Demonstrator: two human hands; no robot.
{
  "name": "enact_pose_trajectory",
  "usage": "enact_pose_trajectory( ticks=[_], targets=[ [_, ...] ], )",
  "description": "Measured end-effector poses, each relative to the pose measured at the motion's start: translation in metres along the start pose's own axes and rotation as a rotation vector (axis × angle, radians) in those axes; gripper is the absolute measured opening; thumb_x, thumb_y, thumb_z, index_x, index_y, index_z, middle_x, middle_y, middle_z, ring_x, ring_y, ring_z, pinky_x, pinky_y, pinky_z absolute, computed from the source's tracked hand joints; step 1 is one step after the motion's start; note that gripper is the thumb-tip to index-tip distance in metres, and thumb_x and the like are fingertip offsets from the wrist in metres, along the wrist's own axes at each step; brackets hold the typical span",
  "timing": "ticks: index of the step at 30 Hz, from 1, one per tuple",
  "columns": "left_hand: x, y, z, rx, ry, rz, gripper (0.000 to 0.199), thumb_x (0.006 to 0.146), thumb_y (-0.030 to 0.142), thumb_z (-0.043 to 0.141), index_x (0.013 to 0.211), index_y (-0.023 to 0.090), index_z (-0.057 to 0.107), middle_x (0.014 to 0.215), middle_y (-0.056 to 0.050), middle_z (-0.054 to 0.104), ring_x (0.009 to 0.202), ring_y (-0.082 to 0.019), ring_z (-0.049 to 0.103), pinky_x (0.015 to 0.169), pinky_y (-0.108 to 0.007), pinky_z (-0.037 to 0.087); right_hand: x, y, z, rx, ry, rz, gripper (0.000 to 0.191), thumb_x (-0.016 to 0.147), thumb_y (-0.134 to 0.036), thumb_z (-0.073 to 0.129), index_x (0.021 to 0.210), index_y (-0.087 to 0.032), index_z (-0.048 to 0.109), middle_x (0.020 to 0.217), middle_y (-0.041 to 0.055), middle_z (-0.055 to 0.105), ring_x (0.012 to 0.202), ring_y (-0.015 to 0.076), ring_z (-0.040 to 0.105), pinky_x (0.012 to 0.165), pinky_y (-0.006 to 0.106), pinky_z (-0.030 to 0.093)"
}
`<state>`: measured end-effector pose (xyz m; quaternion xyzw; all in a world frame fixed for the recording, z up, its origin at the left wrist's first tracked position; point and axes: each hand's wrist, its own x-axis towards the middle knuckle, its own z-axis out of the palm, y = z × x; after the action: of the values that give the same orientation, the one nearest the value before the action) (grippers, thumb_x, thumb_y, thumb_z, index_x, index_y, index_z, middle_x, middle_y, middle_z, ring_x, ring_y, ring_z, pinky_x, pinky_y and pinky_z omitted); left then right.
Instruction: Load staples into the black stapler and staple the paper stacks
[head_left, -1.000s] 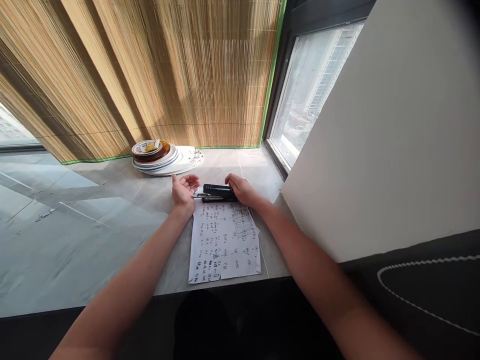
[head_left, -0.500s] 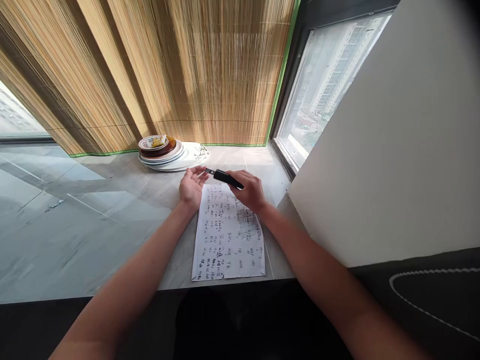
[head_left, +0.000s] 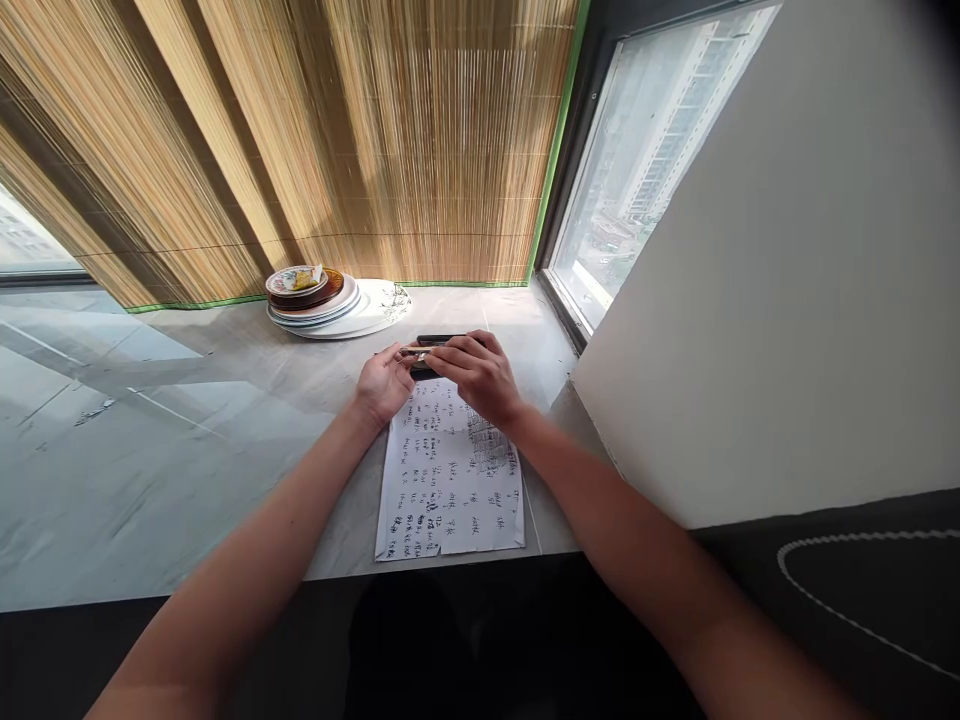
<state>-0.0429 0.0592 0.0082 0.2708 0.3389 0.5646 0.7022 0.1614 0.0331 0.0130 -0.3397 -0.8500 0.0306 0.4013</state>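
Observation:
Both hands meet over the top end of a handwritten white paper sheet [head_left: 450, 490] on the grey marble-look ledge. Between them is a black stapler [head_left: 439, 340] with its parts spread, black pieces above and below a metal strip. My right hand [head_left: 480, 378] is closed around its right side, fingers lying across the metal part. At the left end, my left hand [head_left: 385, 385] has its fingertips closed on the stapler's end. Fingers partly hide the stapler's middle.
A stack of plates [head_left: 315, 300] stands behind the hands, with a small yellow item on top. Behind it hangs a bamboo blind [head_left: 420, 150]. On the right are a window [head_left: 630, 180] and a white wall [head_left: 787, 300]. The ledge [head_left: 225, 400] ends at a dark front edge.
The stapler has gone from a closed, tilted pose to a spread, roughly level one. My left fingers have come onto its end, and my right fingers have shifted across it.

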Motion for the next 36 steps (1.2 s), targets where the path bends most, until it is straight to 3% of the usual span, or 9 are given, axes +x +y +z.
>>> enact_pose_trajectory(
  ticks=[6, 11, 14, 20, 24, 27, 29, 32, 36],
  targets=[
    [0.001, 0.0, 0.001, -0.032, 0.06, 0.006, 0.031, 0.107, 0.019, 0.044, 0.098, 0.012, 0.072, 0.099, -0.013, 0.076, 0.093, -0.018, 0.075, 0.095, -0.03, 0.062, 0.0, 0.0, 0.001, -0.018, 0.056, 0.049, 0.044, 0.104, -0.01, 0.05, 0.126, -0.039, 0.074, 0.128, -0.002, 0.076, 0.121, 0.0275, 0.063, 0.116, 0.056, 0.04],
    [0.003, 0.007, 0.0, -0.123, 0.204, 0.111, 0.028, 0.097, 0.009, 0.043, 0.101, 0.012, 0.07, 0.103, -0.015, 0.074, 0.103, -0.02, 0.075, 0.102, -0.034, 0.062, -0.001, 0.003, 0.001, 0.146, 0.232, 0.24, 0.029, 0.094, -0.021, 0.067, 0.121, -0.029, 0.075, 0.116, 0.0061, 0.077, 0.108, 0.0281, 0.067, 0.097, 0.049, 0.054],
    [0.004, 0.01, -0.001, -0.129, 0.249, 0.226, 0.03, 0.09, 0.001, 0.045, 0.104, 0.013, 0.068, 0.103, -0.012, 0.073, 0.107, -0.018, 0.075, 0.106, -0.033, 0.06, -0.002, -0.001, 0.001, 0.298, 0.108, 0.241, 0.025, 0.083, -0.032, 0.079, 0.107, -0.024, 0.076, 0.101, 0.0048, 0.077, 0.091, 0.023, 0.07, 0.083, 0.038, 0.057],
    [0.002, 0.016, 0.0, -0.021, 0.074, 0.456, 0.014, 0.098, 0.009, 0.062, 0.107, 0.018, 0.068, 0.118, -0.011, 0.074, 0.122, -0.019, 0.072, 0.116, -0.033, 0.054, -0.002, -0.005, 0.003, 0.375, -0.13, 0.174, 0.025, 0.078, -0.025, 0.08, 0.101, -0.023, 0.073, 0.097, 0.0014, 0.076, 0.086, 0.0188, 0.069, 0.079, 0.032, 0.053],
    [-0.006, 0.02, 0.001, 0.261, -0.08, 0.554, 0.012, 0.095, 0.024, 0.074, 0.106, 0.022, 0.069, 0.125, -0.009, 0.073, 0.121, -0.023, 0.073, 0.114, -0.04, 0.056, -0.001, -0.005, -0.002, 0.335, -0.205, 0.121, 0.023, 0.087, -0.033, 0.08, 0.108, -0.025, 0.075, 0.103, 0.003, 0.076, 0.095, 0.0223, 0.07, 0.087, 0.037, 0.055],
    [-0.016, 0.02, 0.006, 0.502, -0.23, 0.514, 0.019, 0.091, 0.032, 0.078, 0.106, 0.023, 0.071, 0.13, -0.011, 0.071, 0.122, -0.029, 0.071, 0.109, -0.047, 0.058, 0.002, -0.006, -0.004, 0.282, -0.096, 0.071, 0.036, 0.098, -0.043, 0.073, 0.131, -0.032, 0.07, 0.138, 0.0054, 0.069, 0.127, 0.0276, 0.061, 0.11, 0.048, 0.051],
    [-0.023, 0.019, 0.011, 0.552, -0.294, 0.481, 0.028, 0.087, 0.033, 0.082, 0.111, 0.024, 0.071, 0.137, -0.013, 0.067, 0.129, -0.031, 0.066, 0.105, -0.045, 0.06, 0.003, -0.008, -0.004, 0.238, -0.054, 0.016, 0.043, 0.101, -0.043, 0.069, 0.142, -0.036, 0.064, 0.156, 0.0031, 0.057, 0.142, 0.0285, 0.051, 0.12, 0.052, 0.044],
    [-0.028, 0.019, 0.015, 0.479, -0.304, 0.442, 0.038, 0.084, 0.027, 0.085, 0.119, 0.026, 0.069, 0.15, -0.014, 0.06, 0.136, -0.03, 0.061, 0.1, -0.037, 0.06, 0.004, -0.009, -0.001, 0.233, -0.099, -0.069, 0.044, 0.104, -0.037, 0.065, 0.148, -0.038, 0.059, 0.161, 0.0006, 0.054, 0.145, 0.0277, 0.048, 0.123, 0.054, 0.042],
    [-0.027, 0.021, 0.011, 0.443, -0.26, 0.38, 0.033, 0.089, 0.024, 0.081, 0.118, 0.026, 0.066, 0.152, -0.014, 0.059, 0.136, -0.031, 0.061, 0.1, -0.04, 0.061, 0.004, -0.008, 0.001, 0.26, -0.142, -0.065, 0.037, 0.107, -0.032, 0.059, 0.144, -0.038, 0.062, 0.156, -0.0018, 0.06, 0.142, 0.0256, 0.051, 0.122, 0.053, 0.044]
  ],
)
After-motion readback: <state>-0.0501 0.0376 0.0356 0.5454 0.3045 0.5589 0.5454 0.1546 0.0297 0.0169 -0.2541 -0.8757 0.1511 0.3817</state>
